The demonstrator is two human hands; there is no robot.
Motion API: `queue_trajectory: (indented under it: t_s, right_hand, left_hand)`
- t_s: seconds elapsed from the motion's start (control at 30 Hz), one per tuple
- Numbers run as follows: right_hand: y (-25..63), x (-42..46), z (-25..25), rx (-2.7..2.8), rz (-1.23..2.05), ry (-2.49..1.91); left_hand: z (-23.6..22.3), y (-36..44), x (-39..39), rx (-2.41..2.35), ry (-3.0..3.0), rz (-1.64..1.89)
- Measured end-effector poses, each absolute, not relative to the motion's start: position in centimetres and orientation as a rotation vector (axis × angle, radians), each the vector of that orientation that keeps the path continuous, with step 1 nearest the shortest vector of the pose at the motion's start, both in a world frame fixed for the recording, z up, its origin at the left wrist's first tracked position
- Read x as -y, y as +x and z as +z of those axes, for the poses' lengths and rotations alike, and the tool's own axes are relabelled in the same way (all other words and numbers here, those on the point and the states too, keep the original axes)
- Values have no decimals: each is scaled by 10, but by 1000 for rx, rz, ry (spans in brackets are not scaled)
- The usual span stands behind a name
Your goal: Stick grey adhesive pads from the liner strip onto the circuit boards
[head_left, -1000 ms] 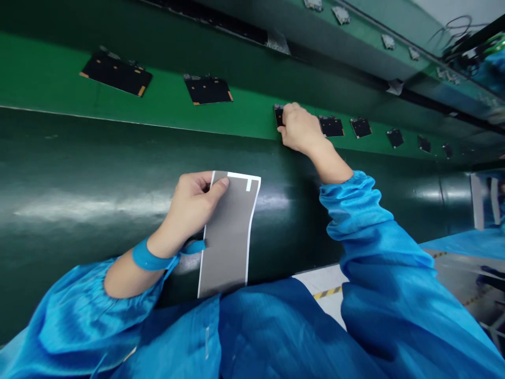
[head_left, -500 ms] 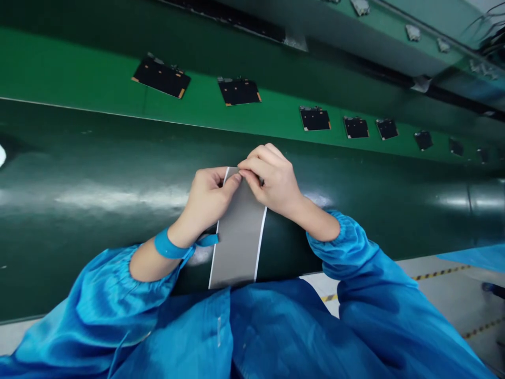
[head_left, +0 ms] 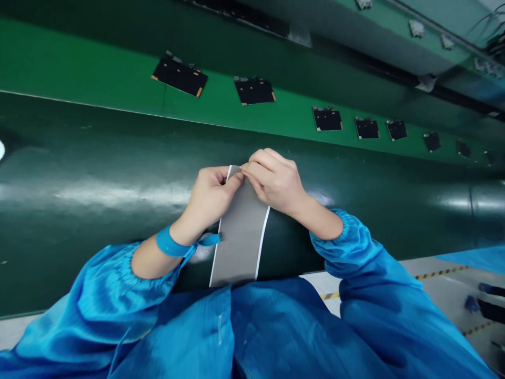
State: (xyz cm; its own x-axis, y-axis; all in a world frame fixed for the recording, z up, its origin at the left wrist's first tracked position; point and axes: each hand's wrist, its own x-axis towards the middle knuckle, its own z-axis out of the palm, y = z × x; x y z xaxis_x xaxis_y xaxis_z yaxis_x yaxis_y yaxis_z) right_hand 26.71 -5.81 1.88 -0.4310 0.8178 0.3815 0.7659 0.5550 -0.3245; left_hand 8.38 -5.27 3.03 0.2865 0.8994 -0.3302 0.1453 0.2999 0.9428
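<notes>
My left hand [head_left: 211, 197] pinches the top left corner of a long grey sheet with white edges [head_left: 240, 239], thumb on its face. My right hand [head_left: 274, 181] is closed on the same sheet's top edge, fingertips pinched together beside my left thumb. The sheet hangs down over the dark green bench front toward my lap. Both arms wear blue sleeves, and a blue strap [head_left: 173, 246] circles my left wrist. Behind my hands, a row of small black circuit boards [head_left: 327, 119] lies on the bright green belt [head_left: 98, 79].
Several black boards [head_left: 180, 75] sit spaced along the belt, from upper left to far right. A dark green bench [head_left: 79, 184] lies between me and the belt. Small grey parts [head_left: 416, 27] rest on a higher ledge. Grey floor with yellow-black tape [head_left: 434, 273] shows at right.
My right hand left a black board on the belt and came back to the top edge of the grey sheet, pinching it next to my left thumb. The boards shifted in view.
</notes>
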Motion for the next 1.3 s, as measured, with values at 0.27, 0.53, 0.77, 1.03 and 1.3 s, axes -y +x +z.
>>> queue_trajectory:
  t_s: [0.27, 0.53, 0.77, 1.03, 1.3]
  right_hand:
    - [273, 32, 34, 2146, 462, -1260]
    - [281, 6, 49, 2376, 511, -1193]
    - [270, 52, 29, 2295, 233, -1227]
    - [274, 53, 27, 2314, 174, -1235]
    - [269, 38, 25, 2272, 369, -1181]
  left_hand:
    - [34, 83, 52, -1199, 1205, 709]
    - [31, 81, 50, -1209, 1166, 740]
    - [28, 84, 51, -1170, 1108, 777]
    - [20, 85, 50, -1078, 977, 756]
    - [22, 84, 49, -1074, 1030, 733]
